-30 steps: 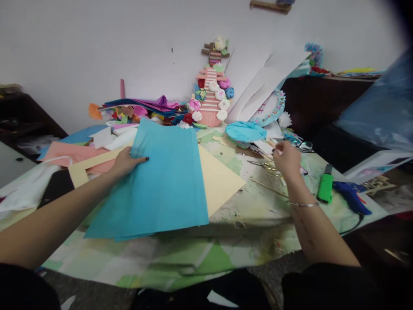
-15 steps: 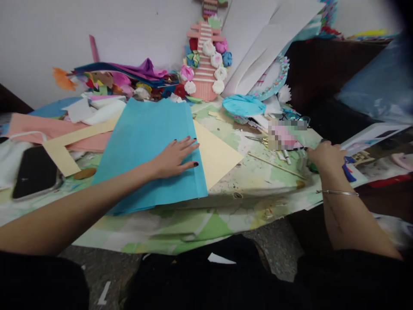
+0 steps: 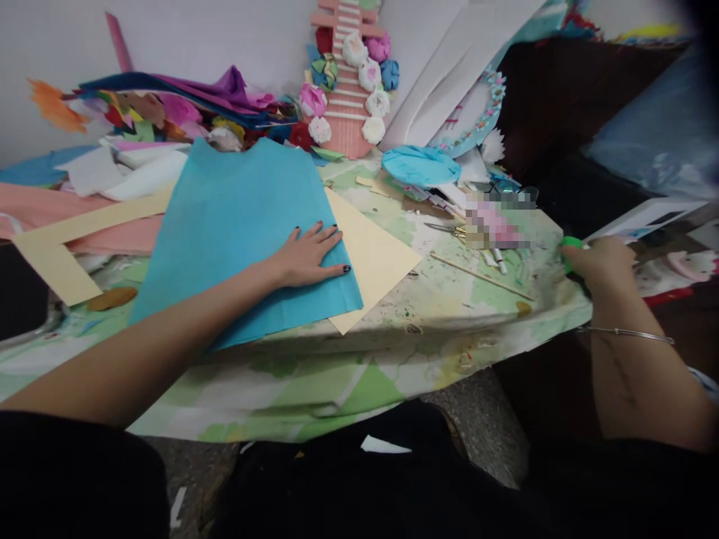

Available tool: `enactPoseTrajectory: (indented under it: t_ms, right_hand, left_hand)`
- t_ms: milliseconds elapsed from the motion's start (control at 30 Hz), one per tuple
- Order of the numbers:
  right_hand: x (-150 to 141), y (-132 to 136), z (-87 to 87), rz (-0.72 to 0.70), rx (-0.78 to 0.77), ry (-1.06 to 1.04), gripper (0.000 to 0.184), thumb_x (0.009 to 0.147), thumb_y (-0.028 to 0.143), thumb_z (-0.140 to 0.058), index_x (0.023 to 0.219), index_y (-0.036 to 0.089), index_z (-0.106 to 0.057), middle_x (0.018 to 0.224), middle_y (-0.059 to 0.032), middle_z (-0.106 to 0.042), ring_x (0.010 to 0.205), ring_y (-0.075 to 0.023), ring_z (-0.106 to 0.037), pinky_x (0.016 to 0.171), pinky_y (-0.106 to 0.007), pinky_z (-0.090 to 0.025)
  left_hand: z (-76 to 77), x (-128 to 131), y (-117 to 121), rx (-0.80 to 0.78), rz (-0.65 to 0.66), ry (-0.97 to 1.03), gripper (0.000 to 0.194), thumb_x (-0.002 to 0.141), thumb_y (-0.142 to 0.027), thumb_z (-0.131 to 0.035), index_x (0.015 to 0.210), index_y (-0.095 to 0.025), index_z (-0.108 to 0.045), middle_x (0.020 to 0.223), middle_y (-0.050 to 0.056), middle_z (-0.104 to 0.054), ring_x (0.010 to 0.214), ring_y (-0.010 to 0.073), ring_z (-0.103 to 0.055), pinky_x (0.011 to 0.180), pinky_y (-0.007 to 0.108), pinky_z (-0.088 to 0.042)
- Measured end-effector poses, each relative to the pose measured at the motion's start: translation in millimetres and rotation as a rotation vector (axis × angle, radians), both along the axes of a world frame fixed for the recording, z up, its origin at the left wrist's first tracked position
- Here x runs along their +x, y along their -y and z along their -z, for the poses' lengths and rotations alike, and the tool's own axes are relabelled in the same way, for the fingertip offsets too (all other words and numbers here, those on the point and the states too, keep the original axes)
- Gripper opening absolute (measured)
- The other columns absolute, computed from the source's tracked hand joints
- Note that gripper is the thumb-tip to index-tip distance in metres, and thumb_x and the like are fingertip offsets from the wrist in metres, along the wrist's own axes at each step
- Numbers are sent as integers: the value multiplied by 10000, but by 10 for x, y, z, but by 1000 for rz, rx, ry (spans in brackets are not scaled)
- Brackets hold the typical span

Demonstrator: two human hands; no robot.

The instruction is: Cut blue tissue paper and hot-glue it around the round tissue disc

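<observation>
My left hand [image 3: 308,258] lies flat, fingers spread, on a folded sheet of bright blue paper [image 3: 230,209]. Beneath the right edge of that paper, a cream sheet [image 3: 376,258] sticks out as a pointed corner. At the table's right edge my right hand [image 3: 607,263] is closed around a small green object [image 3: 571,242]; only its rounded end shows, so its kind is unclear. Left of that hand, a thin wooden stick [image 3: 480,277] and a pair of scissors [image 3: 449,229] rest on the patterned tablecloth [image 3: 393,367].
A pink paper guitar with paper flowers [image 3: 348,105] leans on the wall. A heap of coloured paper [image 3: 185,112] fills the back left. An L-shaped cream strip [image 3: 61,262] and a dark phone [image 3: 19,292] lie at left. A blue paper disc [image 3: 421,166] sits behind the scissors.
My right hand has moved right and now shows a green object in its grasp. My left hand stays flat on the blue paper. The view has shifted slightly.
</observation>
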State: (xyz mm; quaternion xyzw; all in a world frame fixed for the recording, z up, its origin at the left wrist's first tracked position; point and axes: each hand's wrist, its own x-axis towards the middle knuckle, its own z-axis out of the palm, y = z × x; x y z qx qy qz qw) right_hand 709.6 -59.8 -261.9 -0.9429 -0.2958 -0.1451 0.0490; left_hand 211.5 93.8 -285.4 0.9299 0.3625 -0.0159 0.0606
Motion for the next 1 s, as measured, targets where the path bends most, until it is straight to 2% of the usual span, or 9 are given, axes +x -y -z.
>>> enactPoseTrajectory:
  t_ms: [133, 267, 367, 433, 567, 700, 900, 1000]
  right_hand:
    - [-66, 103, -36, 9, 84, -109, 479, 826, 314, -638, 1180, -7, -667, 998, -290, -696, 905, -306, -631, 697, -376, -382]
    - [-143, 194, -8, -18, 93, -132, 402, 738, 310, -715, 1029, 34, -739, 905, -233, -719, 860, -298, -632, 710, -362, -380]
    - [-126, 238, 35, -45, 117, -114, 292, 749, 318, -696, 921, 90, -760, 808, -143, -728, 804, -250, -645, 717, -309, -401]
    - [-86, 256, 58, -48, 135, -99, 273, 781, 346, -656, 839, 98, -754, 736, -119, -714, 774, -247, -648, 717, -298, -415]
    - [-40, 287, 67, -62, 154, -98, 323, 826, 373, -588, 720, 97, -717, 639, -115, -676, 719, -255, -640, 679, -300, -432]
    - [-28, 297, 22, -89, 151, -112, 298, 804, 359, -604, 647, 117, -678, 609, -113, -657, 709, -259, -637, 675, -306, -439]
    - [41, 277, -106, -92, 135, -113, 247, 717, 368, -675, 646, 131, -667, 720, -178, -686, 848, -328, -649, 723, -343, -459]
    - [101, 295, -158, -87, 140, -163, 255, 731, 369, -675, 616, 142, -658, 675, -160, -675, 861, -326, -655, 723, -338, -464]
  left_hand:
    - [-21, 94, 7, 27, -13, 69, 781, 910, -654, -283, 1496, -138, -316, 1593, 136, -247, 1486, 324, -163, 1164, 607, -141]
    - [40, 134, 82, 74, -23, 34, 806, 915, -611, -295, 1503, -61, -265, 1595, 170, -212, 1483, 326, -173, 1169, 597, -135]
    - [125, 126, 70, 124, 3, 15, 795, 926, -573, -252, 1498, -20, -251, 1596, 164, -206, 1482, 327, -174, 1152, 621, -156]
    - [179, 126, 33, 151, 1, 4, 790, 921, -563, -230, 1503, -30, -246, 1599, 140, -207, 1482, 317, -179, 1151, 618, -169]
    - [227, 137, -6, 194, -8, -2, 805, 892, -573, -204, 1497, -47, -277, 1595, 127, -224, 1478, 315, -204, 1149, 603, -199]
    - [240, 135, -2, 206, -15, 18, 821, 872, -583, -174, 1486, -56, -310, 1585, 127, -254, 1470, 325, -229, 1141, 609, -215]
    - [275, 130, -16, 214, -23, 46, 857, 851, -606, -147, 1484, -55, -324, 1575, 118, -277, 1470, 315, -235, 1135, 605, -229]
    - [286, 134, -24, 219, -20, 56, 868, 845, -615, -136, 1480, -58, -337, 1569, 120, -289, 1467, 310, -247, 1130, 603, -238]
